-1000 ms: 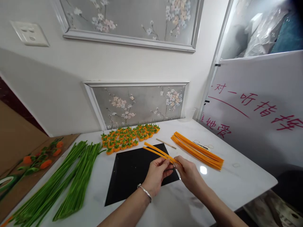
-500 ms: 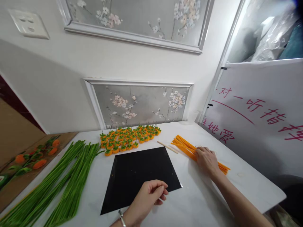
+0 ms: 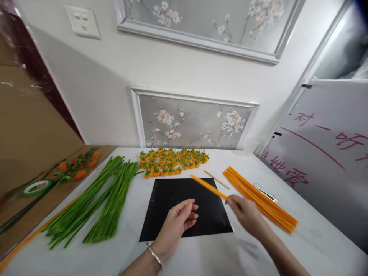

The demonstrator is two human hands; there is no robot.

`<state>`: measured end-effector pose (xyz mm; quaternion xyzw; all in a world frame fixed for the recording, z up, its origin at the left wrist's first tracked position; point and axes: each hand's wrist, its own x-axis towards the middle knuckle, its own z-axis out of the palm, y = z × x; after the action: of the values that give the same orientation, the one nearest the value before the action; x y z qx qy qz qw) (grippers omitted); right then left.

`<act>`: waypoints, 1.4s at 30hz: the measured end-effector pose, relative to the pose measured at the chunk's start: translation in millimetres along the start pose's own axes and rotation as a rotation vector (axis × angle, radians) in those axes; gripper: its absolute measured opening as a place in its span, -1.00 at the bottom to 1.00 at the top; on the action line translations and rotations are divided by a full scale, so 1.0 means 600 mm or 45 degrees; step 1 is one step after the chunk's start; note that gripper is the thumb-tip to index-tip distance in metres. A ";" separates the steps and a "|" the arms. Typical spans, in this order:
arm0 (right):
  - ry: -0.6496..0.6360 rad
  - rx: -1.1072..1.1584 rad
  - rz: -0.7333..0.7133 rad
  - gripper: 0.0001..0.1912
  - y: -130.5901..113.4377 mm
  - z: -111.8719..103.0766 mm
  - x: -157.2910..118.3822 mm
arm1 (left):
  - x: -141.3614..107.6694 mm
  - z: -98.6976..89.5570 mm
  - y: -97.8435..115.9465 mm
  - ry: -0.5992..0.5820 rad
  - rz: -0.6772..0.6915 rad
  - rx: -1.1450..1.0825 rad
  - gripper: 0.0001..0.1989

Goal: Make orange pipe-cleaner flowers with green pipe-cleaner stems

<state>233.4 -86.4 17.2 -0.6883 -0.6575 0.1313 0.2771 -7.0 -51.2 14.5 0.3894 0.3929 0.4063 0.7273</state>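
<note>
My right hand [image 3: 247, 214] pinches an orange fuzzy stem [image 3: 208, 186], which points up and left over the black mat [image 3: 207, 214]. Beside that hand, a bundle of orange stems [image 3: 267, 203] lies on the white table. My left hand [image 3: 181, 218], with a silver bangle on the wrist, hovers over the mat's front part; its fingers curl loosely with the thumb near them, and nothing shows in them. A thin wooden stick [image 3: 217, 179] rests between the mat and the orange bundle.
Many small orange pieces with green tops [image 3: 172, 163] stand behind the mat. Green stems [image 3: 115, 203] lie at the left. Cardboard [image 3: 31, 214] holds green tape [image 3: 37, 188] and orange-green flowers [image 3: 80, 174]. Small snips [image 3: 266, 193] lie behind the orange bundle.
My right hand has come away from the bundle toward the mat with an orange stem. The view has turned left, so more cardboard and the tape roll show. My left hand stays over the mat.
</note>
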 end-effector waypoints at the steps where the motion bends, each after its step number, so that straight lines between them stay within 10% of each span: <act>1: -0.084 0.126 -0.030 -0.65 -0.020 0.021 -0.011 | 0.002 -0.003 0.001 0.035 0.033 -0.050 -0.65; 8: -0.324 0.354 -0.044 -0.68 -0.092 0.088 -0.048 | 0.012 -0.031 0.017 0.227 0.275 -0.036 -0.69; 15: -0.026 0.641 -0.143 -0.67 -0.128 0.081 0.010 | 0.013 -0.029 0.013 -0.077 0.298 0.267 -0.71; 23: -0.131 0.886 -0.115 -0.77 -0.140 0.131 0.041 | 0.014 -0.038 0.007 -0.062 0.498 0.456 -0.70; 36: -0.052 1.266 0.182 -0.55 -0.147 0.122 0.031 | 0.014 -0.039 0.009 -0.015 0.242 -0.110 -0.81; 42: 0.037 0.629 -0.142 -0.71 -0.093 0.090 0.031 | 0.028 -0.070 0.029 -0.036 0.180 0.023 -0.80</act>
<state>159.3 -58.0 7.7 -0.5642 -0.6382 0.2627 0.4531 -43.5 -19.4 9.3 0.4285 0.3577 0.4476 0.6986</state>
